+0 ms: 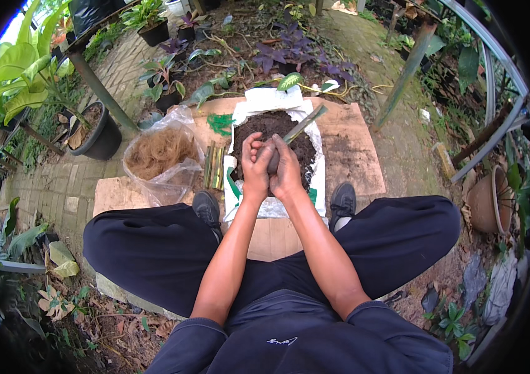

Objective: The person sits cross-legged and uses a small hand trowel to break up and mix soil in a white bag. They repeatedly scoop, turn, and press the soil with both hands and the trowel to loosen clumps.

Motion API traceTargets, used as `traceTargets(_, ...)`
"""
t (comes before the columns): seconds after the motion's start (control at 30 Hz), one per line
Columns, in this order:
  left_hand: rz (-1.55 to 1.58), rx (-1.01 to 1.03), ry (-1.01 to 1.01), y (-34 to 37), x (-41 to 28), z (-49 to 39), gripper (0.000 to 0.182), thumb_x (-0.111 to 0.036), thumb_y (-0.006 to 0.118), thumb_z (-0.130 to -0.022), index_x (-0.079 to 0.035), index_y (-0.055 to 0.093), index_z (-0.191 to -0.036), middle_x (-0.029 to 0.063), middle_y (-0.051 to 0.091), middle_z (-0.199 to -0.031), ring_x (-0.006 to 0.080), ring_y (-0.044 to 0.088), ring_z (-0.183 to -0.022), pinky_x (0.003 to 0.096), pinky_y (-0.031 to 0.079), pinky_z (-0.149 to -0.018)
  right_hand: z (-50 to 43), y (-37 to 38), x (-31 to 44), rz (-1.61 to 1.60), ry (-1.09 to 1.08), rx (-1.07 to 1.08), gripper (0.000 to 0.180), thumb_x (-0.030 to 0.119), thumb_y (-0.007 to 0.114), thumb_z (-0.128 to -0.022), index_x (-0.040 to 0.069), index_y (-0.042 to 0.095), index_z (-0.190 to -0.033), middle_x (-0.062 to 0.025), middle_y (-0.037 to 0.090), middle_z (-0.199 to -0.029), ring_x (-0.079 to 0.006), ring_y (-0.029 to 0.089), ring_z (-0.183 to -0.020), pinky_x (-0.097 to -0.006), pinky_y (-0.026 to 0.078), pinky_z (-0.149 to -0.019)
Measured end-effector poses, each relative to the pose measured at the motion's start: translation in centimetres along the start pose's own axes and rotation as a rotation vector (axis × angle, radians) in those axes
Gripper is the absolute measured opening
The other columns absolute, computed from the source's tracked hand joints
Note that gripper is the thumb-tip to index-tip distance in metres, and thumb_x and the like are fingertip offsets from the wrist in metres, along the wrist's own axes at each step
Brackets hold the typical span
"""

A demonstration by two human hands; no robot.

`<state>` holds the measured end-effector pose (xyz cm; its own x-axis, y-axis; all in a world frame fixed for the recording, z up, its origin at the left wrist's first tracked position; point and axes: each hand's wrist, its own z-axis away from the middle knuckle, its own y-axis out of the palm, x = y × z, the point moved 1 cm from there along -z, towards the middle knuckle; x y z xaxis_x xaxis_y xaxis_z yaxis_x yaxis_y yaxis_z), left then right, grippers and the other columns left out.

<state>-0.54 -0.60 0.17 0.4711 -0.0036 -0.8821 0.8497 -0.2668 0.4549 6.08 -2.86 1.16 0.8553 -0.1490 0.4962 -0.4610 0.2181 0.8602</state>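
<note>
My left hand (256,161) and my right hand (287,163) are cupped together around a dark ball of soil (273,163). Out of the ball a green stem cutting (306,122) slants up to the right. Both hands are above an opened white sack (322,180) of dark potting soil (265,122), and soil smears the fingers. To the left of the sack lie several cut stem pieces (215,166) side by side. Farther left sits a clear plastic bag (164,189) of brown coconut fibre (164,152). Green netting or string (220,123) lies by the sack's upper left edge.
Flattened cardboard (351,149) lies under the sack. My shoes (343,203) flank it. Metal posts (101,91) rise on both sides. A large black pot (99,135) stands at left, a brown pot (487,201) at right. Purple-leaved plants (288,49) grow beyond.
</note>
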Motion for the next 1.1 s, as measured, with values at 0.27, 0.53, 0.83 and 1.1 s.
traceTargets(0.27, 0.256, 0.049, -0.169, -0.4, 1.2, -0.7, 0.044, -0.03, 0.056, -0.088, -0.005, 0.045, -0.122, 0.0073, 0.051, -0.112, 0.0169, 0.053, -0.103, 0.0308, 0.044, -0.089, 0.6, 1.6, 0.9, -0.079, -0.048, 0.029, 0.026, 0.026, 0.052, -0.094, 0.009, 0.049, -0.114, -0.0157, 0.051, -0.126, -0.023, 0.06, -0.092, -0.0342, 0.052, -0.082)
traceTargets(0.53, -0.124, 0.085, 0.049, 0.0, 0.7, -0.3, 0.066, -0.021, 0.073, -0.074, -0.001, 0.038, -0.126, 0.0104, 0.049, -0.112, 0.0167, 0.051, -0.098, 0.0293, 0.044, -0.086, 0.2, 0.3, 0.5, -0.067, -0.011, -0.038, 0.028, 0.032, 0.059, -0.09, 0.004, 0.058, -0.093, -0.012, 0.063, -0.099, -0.0177, 0.062, -0.081, -0.0312, 0.053, -0.073)
traceTargets(0.83, 0.221, 0.073, -0.061, -0.2, 0.8, -0.8, 0.028, -0.026, 0.051, -0.092, -0.001, 0.054, -0.104, 0.003, 0.055, -0.096, 0.0102, 0.052, -0.087, 0.0251, 0.045, -0.076, 0.1, 0.5, 0.1, 0.011, -0.109, 0.076, 0.02, 0.024, 0.062, -0.088, 0.004, 0.057, -0.092, -0.0049, 0.061, -0.089, -0.0149, 0.06, -0.083, -0.0301, 0.052, -0.075)
traceTargets(1.1, -0.079, 0.108, -0.024, -1.4, 1.5, -1.3, 0.04, -0.033, 0.06, -0.088, -0.006, 0.047, -0.115, 0.0036, 0.051, -0.1, 0.0116, 0.052, -0.088, 0.0262, 0.045, -0.078, -0.3, -0.1, -0.6, -0.022, -0.127, -0.147, 0.016, 0.021, 0.057, -0.09, 0.006, 0.054, -0.093, -0.0087, 0.061, -0.092, -0.02, 0.062, -0.078, -0.0306, 0.053, -0.071)
